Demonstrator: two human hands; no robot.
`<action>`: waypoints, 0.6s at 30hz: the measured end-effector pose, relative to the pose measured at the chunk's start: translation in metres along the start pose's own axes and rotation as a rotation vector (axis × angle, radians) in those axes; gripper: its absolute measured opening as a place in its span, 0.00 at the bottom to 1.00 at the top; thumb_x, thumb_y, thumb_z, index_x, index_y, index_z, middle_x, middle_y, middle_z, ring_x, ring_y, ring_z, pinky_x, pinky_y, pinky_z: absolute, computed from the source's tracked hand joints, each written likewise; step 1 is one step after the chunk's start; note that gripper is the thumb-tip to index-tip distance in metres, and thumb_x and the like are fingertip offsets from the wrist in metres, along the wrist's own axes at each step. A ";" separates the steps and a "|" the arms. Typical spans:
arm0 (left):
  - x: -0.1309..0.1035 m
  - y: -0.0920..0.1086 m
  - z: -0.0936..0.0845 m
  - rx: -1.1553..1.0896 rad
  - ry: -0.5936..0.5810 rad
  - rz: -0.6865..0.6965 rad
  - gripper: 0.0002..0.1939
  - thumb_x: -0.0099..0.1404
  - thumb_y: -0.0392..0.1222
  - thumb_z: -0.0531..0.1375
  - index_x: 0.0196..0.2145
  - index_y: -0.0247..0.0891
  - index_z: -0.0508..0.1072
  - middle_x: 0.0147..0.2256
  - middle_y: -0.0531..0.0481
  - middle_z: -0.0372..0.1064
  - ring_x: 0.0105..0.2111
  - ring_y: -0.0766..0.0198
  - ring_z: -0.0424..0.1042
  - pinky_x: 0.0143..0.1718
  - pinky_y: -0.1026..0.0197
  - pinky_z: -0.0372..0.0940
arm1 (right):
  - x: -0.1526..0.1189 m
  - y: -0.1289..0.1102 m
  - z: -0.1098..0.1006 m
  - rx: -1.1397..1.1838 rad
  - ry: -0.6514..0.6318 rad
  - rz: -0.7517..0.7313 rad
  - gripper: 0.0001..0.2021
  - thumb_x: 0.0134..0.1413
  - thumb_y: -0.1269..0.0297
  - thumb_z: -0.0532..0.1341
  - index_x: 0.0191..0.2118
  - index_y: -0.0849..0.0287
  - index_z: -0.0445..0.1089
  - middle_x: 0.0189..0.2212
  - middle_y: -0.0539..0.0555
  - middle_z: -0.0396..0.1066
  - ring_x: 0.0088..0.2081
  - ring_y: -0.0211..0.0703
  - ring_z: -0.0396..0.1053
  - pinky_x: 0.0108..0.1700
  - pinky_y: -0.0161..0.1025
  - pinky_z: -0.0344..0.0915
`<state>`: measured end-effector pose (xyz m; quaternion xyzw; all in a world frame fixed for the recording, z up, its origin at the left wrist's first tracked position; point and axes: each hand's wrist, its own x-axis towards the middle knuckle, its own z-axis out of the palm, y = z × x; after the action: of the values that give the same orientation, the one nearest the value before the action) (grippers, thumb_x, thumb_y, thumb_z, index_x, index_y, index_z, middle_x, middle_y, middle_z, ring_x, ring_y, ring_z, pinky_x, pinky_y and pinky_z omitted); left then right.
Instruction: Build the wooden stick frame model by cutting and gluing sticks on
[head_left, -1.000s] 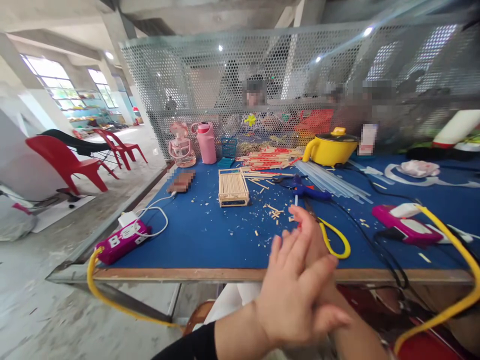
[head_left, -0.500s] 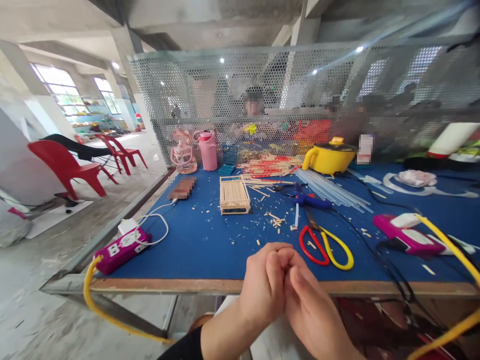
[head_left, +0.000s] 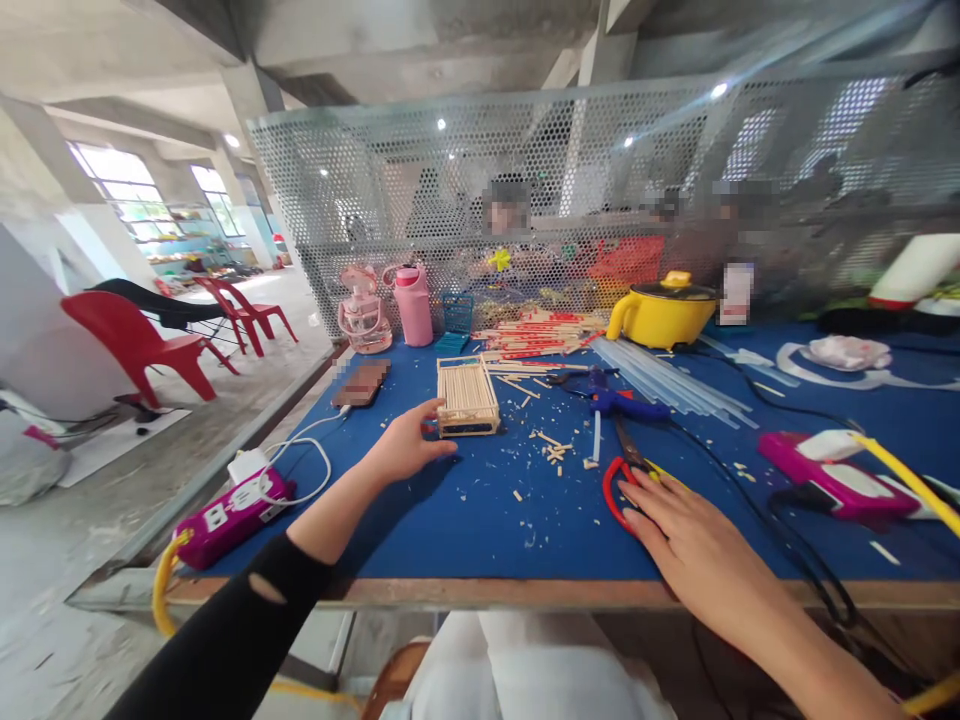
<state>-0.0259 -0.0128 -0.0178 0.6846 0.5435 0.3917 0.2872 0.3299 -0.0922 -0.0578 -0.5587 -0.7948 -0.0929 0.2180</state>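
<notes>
A small bed-shaped model made of wooden sticks (head_left: 468, 396) stands on the blue tabletop. My left hand (head_left: 409, 440) is at its near left corner, thumb and fingers apart; the fingertips reach the corner, though I cannot tell whether they touch it. My right hand (head_left: 679, 520) lies over the handles of the scissors (head_left: 616, 500), fingers stretched out and not wrapped around them. It covers most of the yellow handle, while the red one shows. Beyond the scissors lies a blue glue gun (head_left: 626, 402). Wood offcuts (head_left: 553, 448) are scattered between my hands.
Wooden sticks with red wrappers (head_left: 536, 332), clear glue sticks (head_left: 667, 375) and a yellow pot (head_left: 667, 312) lie toward the back. Pink bottles (head_left: 412, 308) and a phone (head_left: 361, 384) are left. Purple power strips (head_left: 232, 515) and cords flank the work area. A person sits behind the mesh screen.
My hands were clasped together at the table's front edge and have parted. The left moved forward to the stick model, the right moved right onto the scissors.
</notes>
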 end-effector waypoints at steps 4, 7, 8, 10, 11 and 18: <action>0.017 -0.009 0.007 -0.120 -0.079 -0.027 0.21 0.52 0.48 0.66 0.41 0.32 0.78 0.35 0.43 0.77 0.34 0.57 0.73 0.42 0.54 0.66 | 0.000 0.016 -0.002 0.008 -0.105 -0.003 0.24 0.62 0.54 0.48 0.51 0.63 0.73 0.53 0.61 0.70 0.55 0.58 0.68 0.56 0.59 0.65; 0.014 0.000 0.007 -0.202 -0.036 -0.049 0.21 0.54 0.51 0.65 0.38 0.31 0.79 0.31 0.44 0.77 0.29 0.61 0.70 0.35 0.57 0.65 | 0.000 0.023 -0.012 0.079 -0.120 0.012 0.23 0.60 0.51 0.52 0.52 0.58 0.72 0.53 0.57 0.71 0.53 0.55 0.69 0.55 0.54 0.68; 0.012 0.006 0.005 -0.229 -0.018 -0.051 0.21 0.53 0.52 0.65 0.38 0.31 0.79 0.29 0.45 0.76 0.27 0.63 0.68 0.33 0.59 0.64 | 0.003 0.023 -0.016 0.098 -0.108 0.023 0.23 0.59 0.50 0.53 0.53 0.57 0.71 0.52 0.56 0.71 0.52 0.56 0.70 0.53 0.53 0.69; 0.009 0.019 0.002 -0.285 0.004 -0.045 0.21 0.53 0.53 0.66 0.36 0.32 0.79 0.27 0.48 0.75 0.24 0.67 0.65 0.30 0.62 0.62 | 0.014 0.018 -0.026 0.129 -0.011 0.061 0.23 0.56 0.49 0.55 0.52 0.57 0.71 0.51 0.58 0.72 0.50 0.58 0.72 0.51 0.54 0.70; 0.009 0.025 0.001 -0.314 0.007 -0.037 0.21 0.52 0.54 0.66 0.35 0.32 0.79 0.26 0.48 0.74 0.23 0.68 0.64 0.29 0.63 0.61 | 0.023 0.011 -0.032 0.155 0.048 0.082 0.23 0.55 0.48 0.56 0.51 0.57 0.72 0.50 0.59 0.73 0.49 0.58 0.72 0.51 0.55 0.70; 0.016 0.058 0.005 -0.496 -0.015 0.014 0.20 0.53 0.54 0.67 0.36 0.35 0.80 0.27 0.48 0.75 0.21 0.71 0.63 0.25 0.65 0.60 | 0.118 -0.058 -0.050 0.844 0.008 0.118 0.18 0.51 0.54 0.63 0.47 0.55 0.68 0.42 0.57 0.74 0.36 0.46 0.73 0.36 0.42 0.71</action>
<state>0.0103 -0.0112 0.0312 0.5998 0.4237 0.5101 0.4478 0.2551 -0.0330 0.0456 -0.4647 -0.7289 0.2510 0.4357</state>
